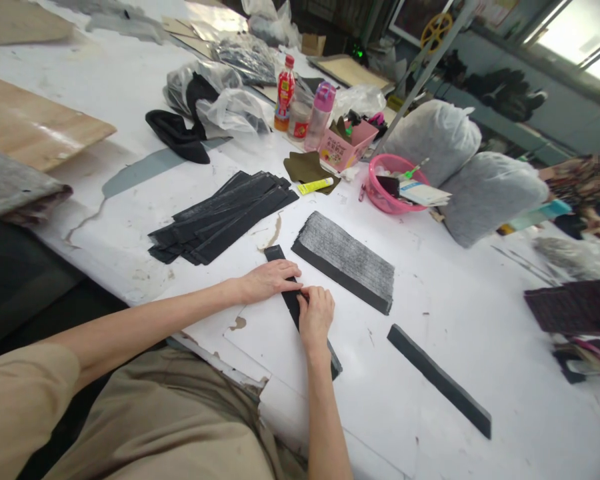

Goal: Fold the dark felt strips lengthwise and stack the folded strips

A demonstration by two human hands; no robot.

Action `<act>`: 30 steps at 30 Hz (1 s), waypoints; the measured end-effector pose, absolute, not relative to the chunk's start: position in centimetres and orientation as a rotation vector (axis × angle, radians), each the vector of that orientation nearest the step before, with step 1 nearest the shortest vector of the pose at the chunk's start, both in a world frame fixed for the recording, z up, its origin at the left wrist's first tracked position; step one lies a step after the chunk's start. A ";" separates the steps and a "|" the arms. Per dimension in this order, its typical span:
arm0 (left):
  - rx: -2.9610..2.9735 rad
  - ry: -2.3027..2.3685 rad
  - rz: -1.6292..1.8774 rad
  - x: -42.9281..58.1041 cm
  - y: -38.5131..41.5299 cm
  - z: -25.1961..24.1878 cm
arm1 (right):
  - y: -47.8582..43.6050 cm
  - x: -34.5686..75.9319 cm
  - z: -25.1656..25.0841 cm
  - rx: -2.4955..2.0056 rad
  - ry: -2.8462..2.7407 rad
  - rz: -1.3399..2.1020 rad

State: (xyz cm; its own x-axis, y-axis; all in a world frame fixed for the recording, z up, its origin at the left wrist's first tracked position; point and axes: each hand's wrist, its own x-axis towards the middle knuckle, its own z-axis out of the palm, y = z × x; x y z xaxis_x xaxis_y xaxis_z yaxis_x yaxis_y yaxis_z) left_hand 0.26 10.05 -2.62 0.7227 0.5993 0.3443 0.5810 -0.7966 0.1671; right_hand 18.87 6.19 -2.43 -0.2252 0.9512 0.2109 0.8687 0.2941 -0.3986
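A black fabric strip (291,303) lies slantwise on the white table in front of me, under both hands. My left hand (270,280) rests over its upper part, fingers together and tips bent down onto it. Beside those fingertips, my right hand (316,315) is closed in a pinch at the strip's edge; the exact grip is hidden by the fingers. Just beyond lies a neat stack of grey-topped black strips (347,257). A loose, fanned heap of black strips (225,217) sits farther left. On the right is a separate narrow dark strip (440,380).
Behind the strips stand a red-labelled bottle (285,93), a purple-lidded bottle (320,117), a pink box (347,147) and a pink basin (395,183). A yellow tube (315,186) lies on olive cloth. Stuffed white bags (495,193) are at right, boards (40,127) at left.
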 end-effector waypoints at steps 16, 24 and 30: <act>2.797 0.957 0.568 1.3 9.5 -1.7 | 5.5 19.7 -1.9 -1.671 -2.207 0.262; 2.825 0.997 0.537 1.4 8.8 -2.1 | 4.1 20.7 -2.0 -1.632 -2.171 0.313; 2.846 0.895 0.552 1.6 8.8 -2.5 | 4.4 20.4 -2.0 -1.666 -2.187 0.274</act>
State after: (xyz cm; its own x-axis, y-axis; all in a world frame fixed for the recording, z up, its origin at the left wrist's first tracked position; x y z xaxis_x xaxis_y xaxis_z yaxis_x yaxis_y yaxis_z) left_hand 1.62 8.77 -2.48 0.7607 0.5711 0.3085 0.5321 -0.8208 0.2077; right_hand 20.42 4.36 -1.99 -0.2279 0.9574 0.1773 0.8839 0.2798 -0.3747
